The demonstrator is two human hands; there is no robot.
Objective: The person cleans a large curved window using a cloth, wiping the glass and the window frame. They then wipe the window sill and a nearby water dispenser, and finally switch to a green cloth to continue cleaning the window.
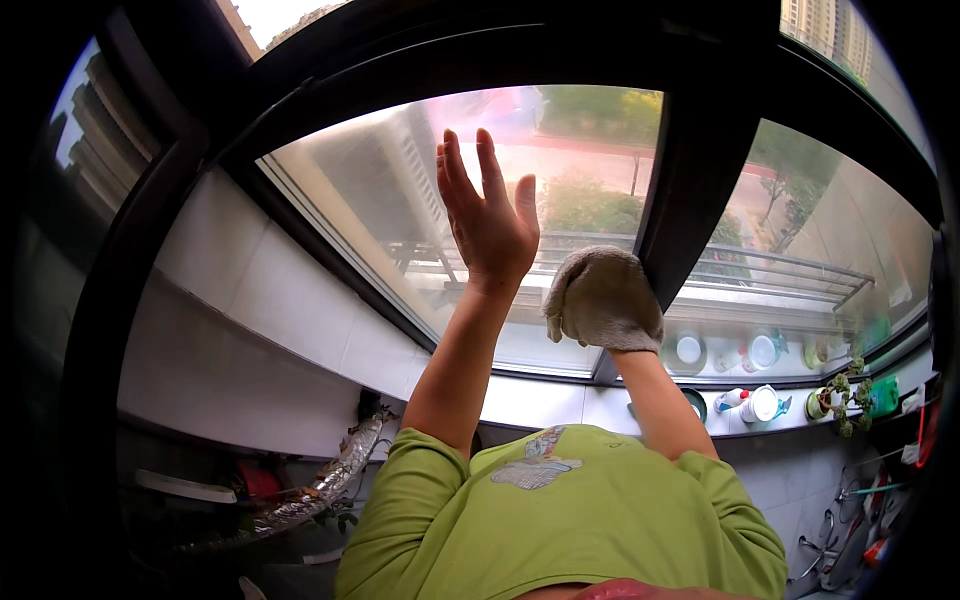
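My left hand (491,221) is raised in front of the left window pane (352,195), fingers apart, with nothing in it. Whether its fingertips touch the glass, I cannot tell. A grey-beige cloth mitt (611,300) covers my right hand up to the wrist, so its fingers are hidden. The mitt is at the lower right of that pane, beside the dark upright window frame (694,187). A hazy, pinkish sheen lies over the upper part of the glass.
Along the white tiled sill (540,403) stand a white-lidded tub (760,403), a white bottle with a red cap (730,400), a potted plant (821,403) and a green container (885,396). A foil-covered duct (330,480) runs low on the left. Railings (780,270) show outside.
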